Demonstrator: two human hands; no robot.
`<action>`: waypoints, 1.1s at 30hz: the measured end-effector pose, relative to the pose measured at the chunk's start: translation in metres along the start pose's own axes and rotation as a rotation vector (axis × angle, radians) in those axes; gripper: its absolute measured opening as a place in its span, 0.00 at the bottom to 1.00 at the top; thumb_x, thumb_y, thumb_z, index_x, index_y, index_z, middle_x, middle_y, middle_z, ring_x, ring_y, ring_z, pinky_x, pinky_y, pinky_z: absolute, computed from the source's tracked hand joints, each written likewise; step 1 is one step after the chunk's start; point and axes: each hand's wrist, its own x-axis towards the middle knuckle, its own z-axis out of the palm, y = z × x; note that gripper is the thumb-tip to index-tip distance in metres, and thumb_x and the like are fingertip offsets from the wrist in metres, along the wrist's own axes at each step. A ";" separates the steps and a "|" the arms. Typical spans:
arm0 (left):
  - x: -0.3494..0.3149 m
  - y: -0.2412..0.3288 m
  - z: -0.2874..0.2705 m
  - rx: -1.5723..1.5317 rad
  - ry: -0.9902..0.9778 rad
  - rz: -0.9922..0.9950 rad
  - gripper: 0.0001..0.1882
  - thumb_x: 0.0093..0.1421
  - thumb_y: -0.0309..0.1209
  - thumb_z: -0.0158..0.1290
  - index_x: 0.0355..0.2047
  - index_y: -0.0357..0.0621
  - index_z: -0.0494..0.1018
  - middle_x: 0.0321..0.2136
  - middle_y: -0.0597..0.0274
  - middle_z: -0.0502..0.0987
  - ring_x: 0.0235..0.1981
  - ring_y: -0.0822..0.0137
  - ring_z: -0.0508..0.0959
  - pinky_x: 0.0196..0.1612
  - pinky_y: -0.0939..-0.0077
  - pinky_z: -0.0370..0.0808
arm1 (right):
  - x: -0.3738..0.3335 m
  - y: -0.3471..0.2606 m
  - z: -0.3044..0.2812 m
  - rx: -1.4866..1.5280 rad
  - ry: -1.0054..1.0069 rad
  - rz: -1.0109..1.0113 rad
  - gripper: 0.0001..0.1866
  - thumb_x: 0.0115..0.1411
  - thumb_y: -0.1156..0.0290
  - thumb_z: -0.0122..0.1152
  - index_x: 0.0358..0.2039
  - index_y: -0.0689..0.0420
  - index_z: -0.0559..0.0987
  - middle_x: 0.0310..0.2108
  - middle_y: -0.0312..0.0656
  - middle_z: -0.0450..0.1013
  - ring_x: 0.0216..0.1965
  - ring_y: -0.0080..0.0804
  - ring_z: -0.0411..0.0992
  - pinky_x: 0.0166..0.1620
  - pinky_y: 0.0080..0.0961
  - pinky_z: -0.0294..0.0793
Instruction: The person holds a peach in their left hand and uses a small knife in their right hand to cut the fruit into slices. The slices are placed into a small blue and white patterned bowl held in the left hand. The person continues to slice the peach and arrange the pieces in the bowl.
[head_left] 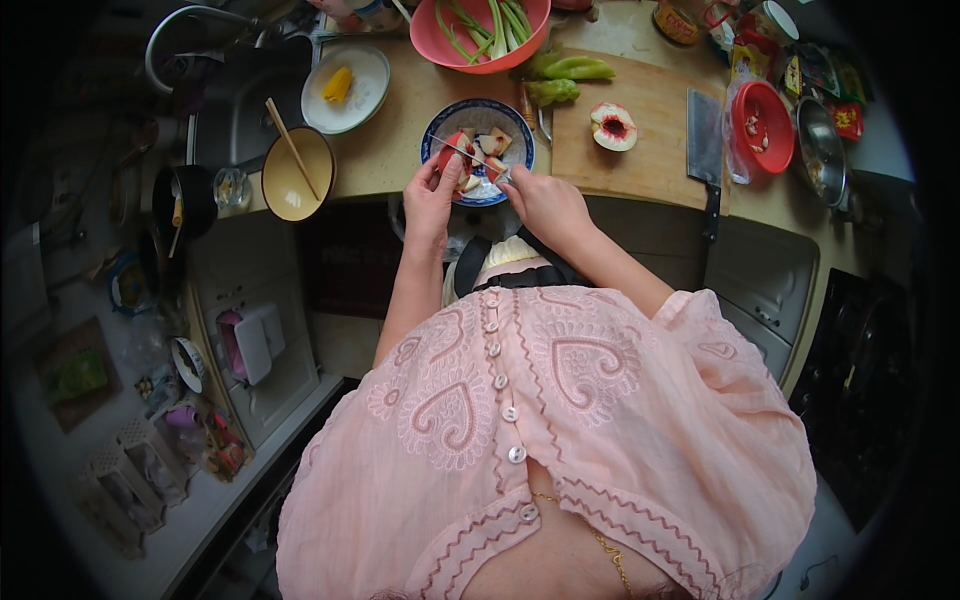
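Over a blue-and-white bowl [476, 105], my left hand [430, 205] grips a red-skinned peach piece [459, 141] between thumb and fingers. My right hand [548, 206] is closed on a small knife [466, 149]; its handle is mostly hidden by the fingers. The thin blade points left across the peach, beside the left thumb. Cut peach chunks [494, 143] with pale flesh and red edges lie in the bowl. To the right, a peach half [613, 127] rests cut face up on the wooden cutting board [650, 140], its red centre showing.
A cleaver [703, 140] lies at the board's right edge, handle jutting past the counter. Red bowl [762, 128] and metal bowl [822, 150] stand beyond. Green peppers [578, 68] and a pink basin [480, 66] are behind. Leftward: yellow bowl [285, 185] with chopsticks, white plate [372, 80], sink [235, 110].
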 end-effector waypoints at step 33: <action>-0.002 -0.010 0.000 -0.061 0.004 -0.054 0.20 0.59 0.38 0.57 0.46 0.37 0.73 0.33 0.65 0.78 0.29 0.81 0.74 0.27 0.89 0.67 | -0.001 0.001 0.004 -0.036 0.028 -0.009 0.13 0.62 0.57 0.50 0.34 0.55 0.71 0.18 0.48 0.73 0.21 0.50 0.74 0.25 0.43 0.73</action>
